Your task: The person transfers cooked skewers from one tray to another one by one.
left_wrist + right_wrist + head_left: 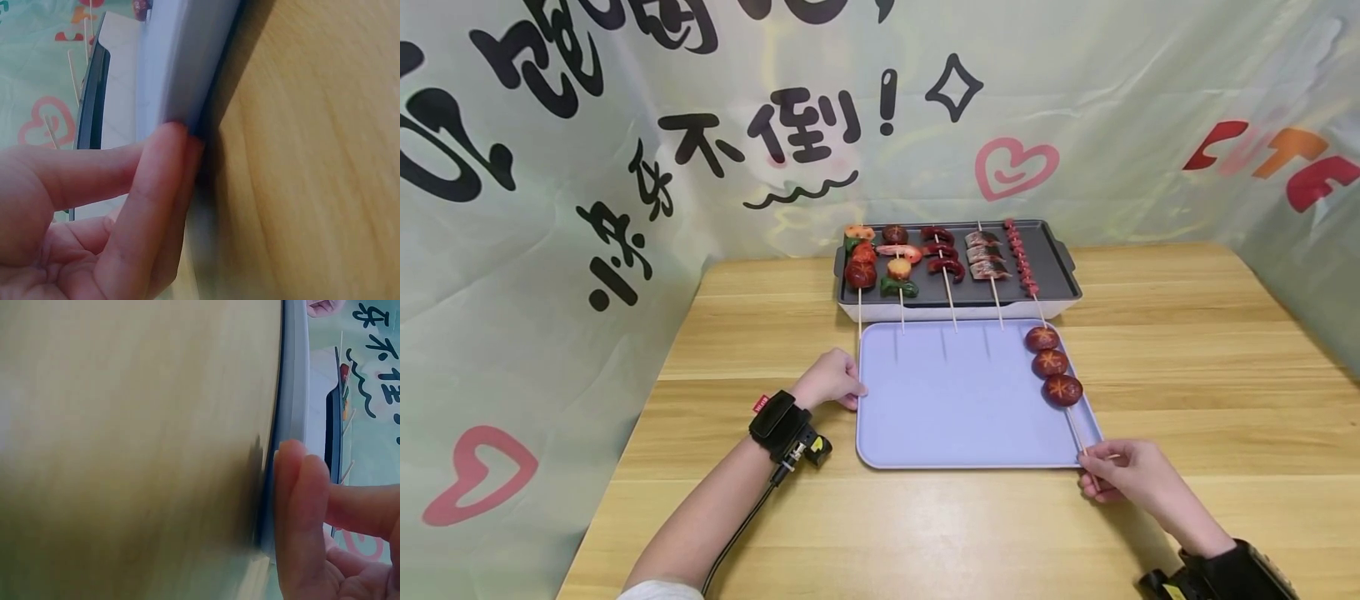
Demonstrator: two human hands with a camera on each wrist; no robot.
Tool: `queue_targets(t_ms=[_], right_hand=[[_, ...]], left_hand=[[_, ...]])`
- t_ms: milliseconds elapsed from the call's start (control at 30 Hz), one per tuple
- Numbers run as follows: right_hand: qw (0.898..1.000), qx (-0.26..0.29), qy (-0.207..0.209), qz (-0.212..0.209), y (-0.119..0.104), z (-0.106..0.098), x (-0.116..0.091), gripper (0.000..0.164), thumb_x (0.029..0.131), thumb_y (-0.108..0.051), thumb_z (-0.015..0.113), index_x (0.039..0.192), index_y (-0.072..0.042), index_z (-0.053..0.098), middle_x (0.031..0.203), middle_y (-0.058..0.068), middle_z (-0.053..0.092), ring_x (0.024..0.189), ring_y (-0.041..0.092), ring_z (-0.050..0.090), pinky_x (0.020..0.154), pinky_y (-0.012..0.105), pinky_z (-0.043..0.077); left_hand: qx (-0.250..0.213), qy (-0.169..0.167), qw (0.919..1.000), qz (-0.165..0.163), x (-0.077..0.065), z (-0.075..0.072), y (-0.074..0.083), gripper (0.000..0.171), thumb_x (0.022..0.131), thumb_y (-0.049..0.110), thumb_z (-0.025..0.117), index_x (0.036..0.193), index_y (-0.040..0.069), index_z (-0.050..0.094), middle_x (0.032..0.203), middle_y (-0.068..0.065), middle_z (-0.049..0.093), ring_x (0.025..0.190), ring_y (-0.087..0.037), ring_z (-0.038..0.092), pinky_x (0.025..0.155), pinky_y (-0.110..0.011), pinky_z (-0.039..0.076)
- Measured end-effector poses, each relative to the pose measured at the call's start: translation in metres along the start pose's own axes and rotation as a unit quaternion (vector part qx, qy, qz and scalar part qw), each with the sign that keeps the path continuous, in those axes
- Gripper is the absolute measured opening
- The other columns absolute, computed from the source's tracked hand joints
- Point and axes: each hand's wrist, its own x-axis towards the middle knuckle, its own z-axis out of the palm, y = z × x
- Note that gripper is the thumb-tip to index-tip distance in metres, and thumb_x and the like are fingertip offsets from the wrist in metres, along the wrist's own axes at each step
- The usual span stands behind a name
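Note:
At the left rim of the pale lilac tray, my left hand pinches the edge between thumb and fingers. The left wrist view shows those fingers against the tray's side wall. My right hand pinches the bare stick of a mushroom skewer at the tray's front right corner. Three brown mushrooms with cross-cut caps line up on it along the tray's right side. In the right wrist view the right fingertips are at the tray's edge; the stick is hidden there.
Behind the tray stands a grill pan with a white base. Several food skewers lie across it, including a fish skewer and a thin red skewer; some sticks overhang the tray. A printed cloth hangs behind the wooden table.

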Motion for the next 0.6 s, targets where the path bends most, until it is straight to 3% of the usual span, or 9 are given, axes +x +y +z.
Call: queue_targets(t_ms=[367,600], right_hand=[[1.000,0.019,-0.022,0.003,0.0000,-0.0031,0.0023,0.027,0.090,-0.006,0.051,0.098,0.020,0.052,0.074,0.010,0.065,0.066,0.015,0.063,0.062,0.029,0.059],[1.000,-0.009,-0.027,-0.001,-0.0022,-0.0055,0.0017,0.030,0.092,-0.008,0.051,0.100,0.021,0.050,0.075,0.011,0.065,0.065,0.016,0.063,0.060,0.029,0.058]], left_hand=[[-0.001,-0.001,1.0000,-0.001,0.0005,-0.0008,-0.0004,0.028,0.076,-0.008,0.065,0.057,0.004,0.048,0.056,-0.005,0.054,0.044,-0.009,0.056,0.049,-0.022,0.056],[-0.001,0.000,1.0000,-0.001,0.0000,-0.0004,0.0001,0.027,0.076,-0.008,0.065,0.058,0.003,0.049,0.057,-0.006,0.055,0.044,-0.009,0.056,0.049,-0.022,0.056]])
